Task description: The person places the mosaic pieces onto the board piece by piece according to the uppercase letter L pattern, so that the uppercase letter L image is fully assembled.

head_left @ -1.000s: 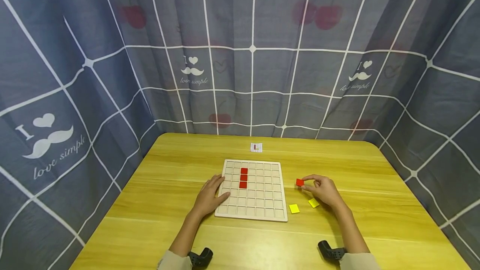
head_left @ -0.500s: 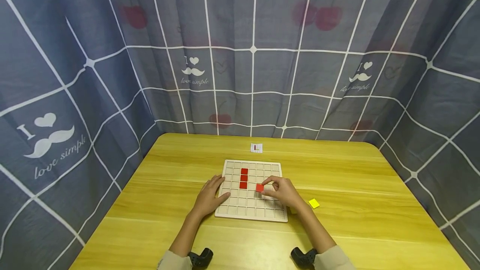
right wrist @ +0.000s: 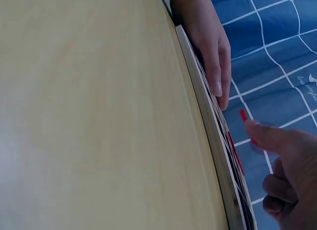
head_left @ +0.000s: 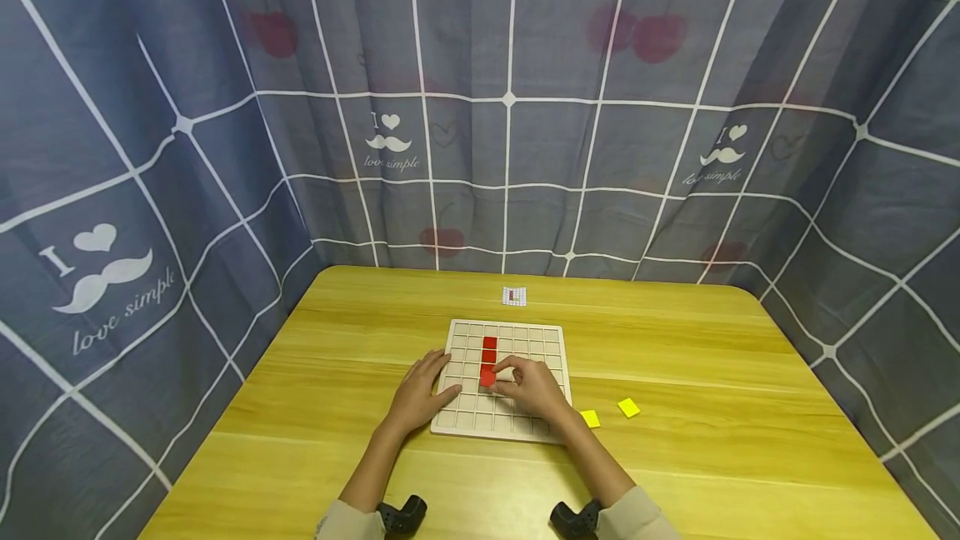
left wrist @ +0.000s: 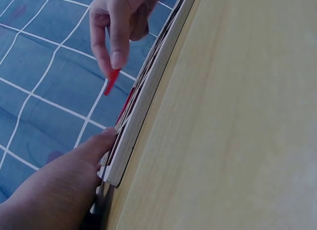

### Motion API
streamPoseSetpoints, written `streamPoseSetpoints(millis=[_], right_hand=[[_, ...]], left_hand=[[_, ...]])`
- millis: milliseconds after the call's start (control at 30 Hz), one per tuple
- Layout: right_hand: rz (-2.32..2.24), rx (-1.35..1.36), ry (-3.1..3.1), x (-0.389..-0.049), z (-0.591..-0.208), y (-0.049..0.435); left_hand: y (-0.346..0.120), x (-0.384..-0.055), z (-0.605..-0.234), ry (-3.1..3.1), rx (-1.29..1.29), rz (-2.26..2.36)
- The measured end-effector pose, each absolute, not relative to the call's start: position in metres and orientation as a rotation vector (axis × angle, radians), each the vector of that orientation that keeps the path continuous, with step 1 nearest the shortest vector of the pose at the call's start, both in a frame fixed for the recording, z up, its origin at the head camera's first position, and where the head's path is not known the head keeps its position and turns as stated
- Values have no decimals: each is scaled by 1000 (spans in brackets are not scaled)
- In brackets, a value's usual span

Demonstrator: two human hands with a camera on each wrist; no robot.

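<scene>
Red tile (head_left: 487, 377), just below the centre of the frame in the head view: it was pinched between the thumb and index finger of the right hand (head_left: 531, 388), whose forearm extended from the lower right. Both wrist views showed this tile raised clear of the board (head_left: 465, 421) and tilted; from the head camera it overlapped the lower end of a red column (head_left: 490, 343) lying in the board's cells, so that what lay directly under it was hidden.

Left of centre, the left hand (head_left: 420, 394) rested at the board's left edge, its grip spread, with the thumb over the near part of the edge and the fingers relaxed farther up.

Just beside the board's lower right side lay a yellow tile (head_left: 592, 419); a second yellow tile (head_left: 628, 407) lay apart from it, farther right. A small card (head_left: 513, 297), printed with a grid and a red mark, lay above the board, near the far edge of the wooden table (head_left: 697, 357).

Beige sleeves (head_left: 637, 515) and black wrist devices (head_left: 403, 515) occupied the bottom of the frame. Grey-blue curtain (head_left: 468, 40), ruled with white lines and bearing moustache prints, filled the upper half.
</scene>
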State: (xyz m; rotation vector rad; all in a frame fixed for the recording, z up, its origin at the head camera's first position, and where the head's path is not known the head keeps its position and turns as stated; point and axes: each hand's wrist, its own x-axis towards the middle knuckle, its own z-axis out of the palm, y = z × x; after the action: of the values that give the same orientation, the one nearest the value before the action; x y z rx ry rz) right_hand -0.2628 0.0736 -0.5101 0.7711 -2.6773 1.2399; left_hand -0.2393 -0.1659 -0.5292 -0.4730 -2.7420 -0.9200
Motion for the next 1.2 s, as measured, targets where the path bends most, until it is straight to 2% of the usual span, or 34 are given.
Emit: streamPoseSetpoints(millis=[633,900,1200], right_hand=[[1065,758,-2715,-259,-520,69],[1133,753,-2715,-258,-521,71],[1255,798,-2653,-252,-520,103]], left_hand=[[-165,-239,-529,-2746,-477,-920],[-167,-238,-529,-2745,-484,-909],[-166,-240,-531,-2741,-491,-917]])
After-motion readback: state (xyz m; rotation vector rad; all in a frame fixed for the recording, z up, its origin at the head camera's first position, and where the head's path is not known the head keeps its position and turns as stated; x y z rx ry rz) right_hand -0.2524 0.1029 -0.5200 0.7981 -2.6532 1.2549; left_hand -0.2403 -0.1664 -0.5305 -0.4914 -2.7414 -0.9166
